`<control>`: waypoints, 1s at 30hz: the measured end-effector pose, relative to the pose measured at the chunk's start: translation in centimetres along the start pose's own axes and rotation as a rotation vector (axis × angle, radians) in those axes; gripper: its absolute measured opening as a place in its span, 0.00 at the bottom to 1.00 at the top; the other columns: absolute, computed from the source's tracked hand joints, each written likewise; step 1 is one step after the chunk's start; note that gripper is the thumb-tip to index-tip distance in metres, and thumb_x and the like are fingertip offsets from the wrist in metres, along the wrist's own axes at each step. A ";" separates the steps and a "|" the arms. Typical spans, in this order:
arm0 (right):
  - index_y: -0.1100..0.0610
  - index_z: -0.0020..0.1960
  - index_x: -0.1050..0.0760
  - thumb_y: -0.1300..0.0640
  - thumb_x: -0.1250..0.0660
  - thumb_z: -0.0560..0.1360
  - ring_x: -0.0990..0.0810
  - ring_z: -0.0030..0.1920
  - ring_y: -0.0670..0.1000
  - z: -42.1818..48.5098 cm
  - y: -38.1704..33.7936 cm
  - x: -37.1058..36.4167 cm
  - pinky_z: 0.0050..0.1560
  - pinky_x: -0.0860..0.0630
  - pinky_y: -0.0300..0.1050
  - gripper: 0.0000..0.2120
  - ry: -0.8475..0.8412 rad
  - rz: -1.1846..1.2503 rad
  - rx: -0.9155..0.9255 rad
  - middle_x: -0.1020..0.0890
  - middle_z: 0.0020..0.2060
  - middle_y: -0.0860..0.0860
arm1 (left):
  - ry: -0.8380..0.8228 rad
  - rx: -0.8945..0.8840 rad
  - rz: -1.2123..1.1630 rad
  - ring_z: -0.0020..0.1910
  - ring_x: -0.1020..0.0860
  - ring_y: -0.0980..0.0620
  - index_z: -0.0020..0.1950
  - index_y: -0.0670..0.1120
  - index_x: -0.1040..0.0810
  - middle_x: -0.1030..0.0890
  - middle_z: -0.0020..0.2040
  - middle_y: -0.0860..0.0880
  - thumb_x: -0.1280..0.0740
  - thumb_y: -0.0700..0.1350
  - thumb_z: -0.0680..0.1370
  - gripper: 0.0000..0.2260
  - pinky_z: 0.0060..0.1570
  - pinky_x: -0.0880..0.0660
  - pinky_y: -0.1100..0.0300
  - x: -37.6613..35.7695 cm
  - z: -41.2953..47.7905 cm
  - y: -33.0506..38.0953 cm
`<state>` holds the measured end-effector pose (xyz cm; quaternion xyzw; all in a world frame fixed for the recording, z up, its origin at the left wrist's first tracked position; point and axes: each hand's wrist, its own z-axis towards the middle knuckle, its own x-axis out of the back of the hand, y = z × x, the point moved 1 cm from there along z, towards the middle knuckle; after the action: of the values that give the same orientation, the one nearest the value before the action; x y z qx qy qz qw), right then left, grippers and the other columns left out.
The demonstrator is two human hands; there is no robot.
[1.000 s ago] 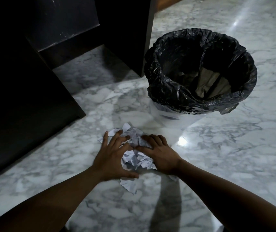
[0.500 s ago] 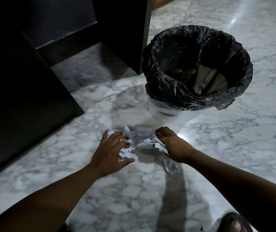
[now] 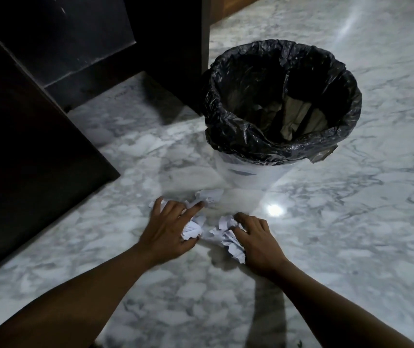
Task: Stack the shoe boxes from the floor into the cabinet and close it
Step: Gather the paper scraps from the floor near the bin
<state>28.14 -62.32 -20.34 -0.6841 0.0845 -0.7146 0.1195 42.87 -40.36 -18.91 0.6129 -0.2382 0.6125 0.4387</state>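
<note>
Fingers of left hand (image 3: pixel 168 232) spread, half curled, thumb pinching crumpled white paper scraps (image 3: pixel 192 227) on grey-veined marble floor (image 3: pixel 351 222). Fingers of right hand (image 3: pixel 257 241) curled over further scraps at 3 o'clock. White round bin with black plastic liner (image 3: pixel 246 172) at 1 o'clock. Dark wooden cabinet (image 3: pixel 25 146) at 10 o'clock, well apart from hands.

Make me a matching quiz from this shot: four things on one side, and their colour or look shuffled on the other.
Things:
1. bin liner
2. paper scraps
3. floor
4. cabinet

Looks:
A. grey-veined marble
B. white and crumpled
C. very dark, flat panels
D. glossy black plastic

Pairs: 1-D, 2-B, 3-A, 4-C.
</note>
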 end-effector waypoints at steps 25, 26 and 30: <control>0.44 0.67 0.29 0.45 0.39 0.72 0.30 0.52 0.56 1.2 -0.2 0.7 0.48 0.32 0.50 0.23 0.017 0.051 -0.114 0.25 0.62 0.51 | -0.070 -0.008 0.126 0.51 0.26 0.46 0.74 0.56 0.31 0.23 0.66 0.54 0.42 0.73 0.72 0.36 0.57 0.34 0.42 -0.8 3.4 0.6; 0.45 0.66 0.27 0.44 0.39 0.72 0.29 0.52 0.56 1.2 -0.1 0.7 0.48 0.32 0.51 0.23 0.011 0.047 -0.109 0.25 0.61 0.52 | -0.075 -0.012 0.134 0.51 0.26 0.46 0.75 0.57 0.32 0.23 0.66 0.53 0.44 0.74 0.73 0.35 0.57 0.34 0.42 -0.9 3.4 0.6; 0.47 0.61 0.27 0.36 0.37 0.70 0.27 0.54 0.58 1.2 -0.1 0.8 0.49 0.30 0.52 0.24 -0.019 0.049 -0.114 0.27 0.62 0.53 | -0.109 0.029 0.139 0.54 0.27 0.47 0.71 0.61 0.29 0.23 0.65 0.54 0.52 0.70 0.78 0.27 0.60 0.35 0.41 -0.9 3.2 0.9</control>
<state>29.28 -62.43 -19.52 -0.6942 0.1405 -0.6990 0.0987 43.74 -43.64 -19.14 0.6337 -0.2946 0.6105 0.3727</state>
